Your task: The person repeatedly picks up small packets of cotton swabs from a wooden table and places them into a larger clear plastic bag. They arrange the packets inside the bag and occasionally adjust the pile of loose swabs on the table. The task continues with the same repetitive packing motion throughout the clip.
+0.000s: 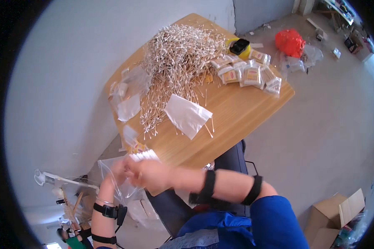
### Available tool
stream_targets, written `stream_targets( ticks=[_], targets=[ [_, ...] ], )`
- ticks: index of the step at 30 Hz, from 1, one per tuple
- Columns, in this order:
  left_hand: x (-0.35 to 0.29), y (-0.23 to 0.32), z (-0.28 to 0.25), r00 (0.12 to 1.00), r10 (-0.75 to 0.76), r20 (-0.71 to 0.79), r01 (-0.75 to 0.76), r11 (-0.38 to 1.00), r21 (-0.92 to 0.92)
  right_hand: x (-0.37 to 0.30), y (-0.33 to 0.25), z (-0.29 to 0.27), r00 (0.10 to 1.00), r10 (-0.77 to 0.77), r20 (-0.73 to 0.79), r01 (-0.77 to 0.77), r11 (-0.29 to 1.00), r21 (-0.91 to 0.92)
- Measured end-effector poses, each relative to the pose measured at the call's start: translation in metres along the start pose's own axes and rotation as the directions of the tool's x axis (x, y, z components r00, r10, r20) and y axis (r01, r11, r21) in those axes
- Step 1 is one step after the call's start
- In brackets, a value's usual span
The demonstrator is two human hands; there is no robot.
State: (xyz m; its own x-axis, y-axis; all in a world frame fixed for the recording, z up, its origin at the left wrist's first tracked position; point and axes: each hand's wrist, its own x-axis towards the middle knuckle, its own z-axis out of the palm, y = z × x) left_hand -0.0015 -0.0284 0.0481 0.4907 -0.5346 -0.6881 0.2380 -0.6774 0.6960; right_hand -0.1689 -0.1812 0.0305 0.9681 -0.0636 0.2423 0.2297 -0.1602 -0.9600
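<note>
White-tipped cotton swabs in a small bundle (143,156) sit at the near-left edge of the light wooden table (232,112), long axis running roughly left-right, tips fanned up-right. The right hand (153,174) pinches the bundle with closed fingers over a clear plastic bag (120,182), whose mouth the left hand (117,168) grips. Behind lies a big heap of loose wooden-stemmed swabs (174,62).
</note>
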Motion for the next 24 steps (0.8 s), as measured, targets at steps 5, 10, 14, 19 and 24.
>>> stream_targets(
  ticks=[5, 10, 14, 19, 24],
  targets=[
    [-0.001, -0.007, -0.008, 0.962, 0.257, 0.089, -0.263, 0.794, 0.549, -0.042, 0.074, -0.221, 0.865, -0.116, -0.489, -0.381, 0.483, -0.788],
    [-0.015, 0.009, 0.005, 0.923, 0.365, 0.117, -0.294, 0.479, 0.827, -0.125, 0.103, -0.309, 0.710, 0.194, -0.677, -0.704, 0.174, -0.688],
    [-0.009, -0.003, -0.002, 0.921, 0.374, 0.108, -0.297, 0.494, 0.817, -0.143, 0.152, -0.282, 0.704, 0.026, -0.710, -0.701, 0.187, -0.688],
    [-0.012, -0.005, -0.003, 0.929, 0.355, 0.099, -0.268, 0.465, 0.844, -0.136, 0.161, -0.206, 0.670, -0.088, -0.738, -0.684, 0.313, -0.659],
    [-0.008, -0.019, -0.013, 0.938, 0.342, 0.057, -0.245, 0.540, 0.805, -0.134, 0.134, -0.203, 0.634, -0.017, -0.773, -0.700, 0.413, -0.583]
  ],
)
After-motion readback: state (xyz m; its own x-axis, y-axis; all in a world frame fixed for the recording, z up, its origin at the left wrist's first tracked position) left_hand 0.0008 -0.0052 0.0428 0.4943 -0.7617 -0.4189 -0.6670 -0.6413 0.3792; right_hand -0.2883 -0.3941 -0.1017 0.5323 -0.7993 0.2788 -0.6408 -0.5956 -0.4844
